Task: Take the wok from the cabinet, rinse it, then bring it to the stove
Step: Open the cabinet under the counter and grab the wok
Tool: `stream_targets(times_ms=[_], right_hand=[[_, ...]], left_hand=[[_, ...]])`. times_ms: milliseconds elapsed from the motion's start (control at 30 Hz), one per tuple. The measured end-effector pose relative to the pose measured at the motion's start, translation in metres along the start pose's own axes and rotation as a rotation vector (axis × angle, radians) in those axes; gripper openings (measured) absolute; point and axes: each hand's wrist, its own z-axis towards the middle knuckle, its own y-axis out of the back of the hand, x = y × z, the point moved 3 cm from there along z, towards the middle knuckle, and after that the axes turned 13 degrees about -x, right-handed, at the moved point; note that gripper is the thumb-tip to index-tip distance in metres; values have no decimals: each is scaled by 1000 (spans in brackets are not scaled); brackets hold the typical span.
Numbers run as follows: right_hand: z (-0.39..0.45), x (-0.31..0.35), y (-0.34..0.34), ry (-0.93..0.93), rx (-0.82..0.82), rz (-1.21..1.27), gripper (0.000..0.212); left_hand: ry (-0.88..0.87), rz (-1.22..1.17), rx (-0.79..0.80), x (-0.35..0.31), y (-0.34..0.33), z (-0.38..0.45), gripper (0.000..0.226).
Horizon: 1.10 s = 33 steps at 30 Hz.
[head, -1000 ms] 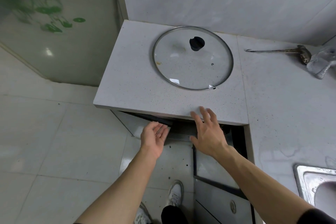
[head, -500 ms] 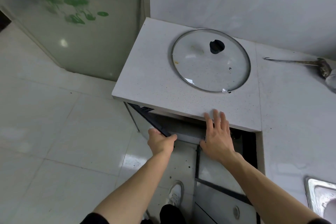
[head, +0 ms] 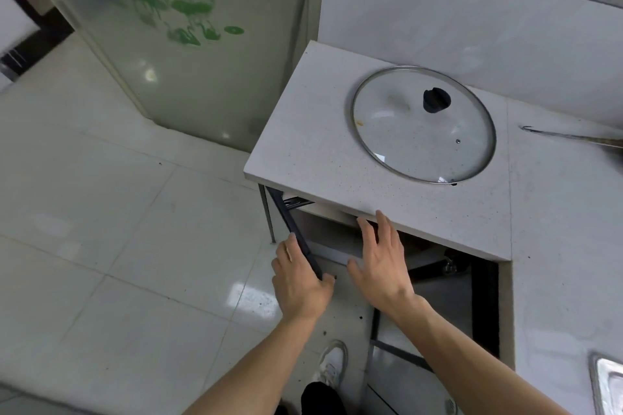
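The cabinet door [head: 296, 232] has swung further out than it stood a second ago: then the left hand [head: 298, 283] was only reaching flat toward its edge, and now its fingers [head: 286, 256] are clamped over the dark top rail, the door angled well away from the frame. The right hand [head: 381, 266] has slid from the lip of the desk [head: 313, 152] down toward the opening, its fingers spread apart and holding nothing, hovering just under the desk's front edge. That suggests the first step is nearly done and the reach inside can begin. Of the wok [head: 435, 268] only a little shows: a dark curved rim and what looks like a handle fitting, deep in the shadowed cabinet at about 3 o'clock from the right hand; I cannot tell its full shape or how it lies. On the desk above, at 12 o'clock from the hands, a glass lid [head: 423, 125] lies flat, black knob up. A sink corner [head: 606, 381] shows at 4 o'clock, well apart, where rinsing would likely follow.
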Motion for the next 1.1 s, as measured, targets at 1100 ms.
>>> stream_targets(times_ms=[1100], right_hand=[[-17, 64, -17, 28, 88, -46, 63]], left_hand=[[-442, 507, 79, 115, 89, 37, 87]])
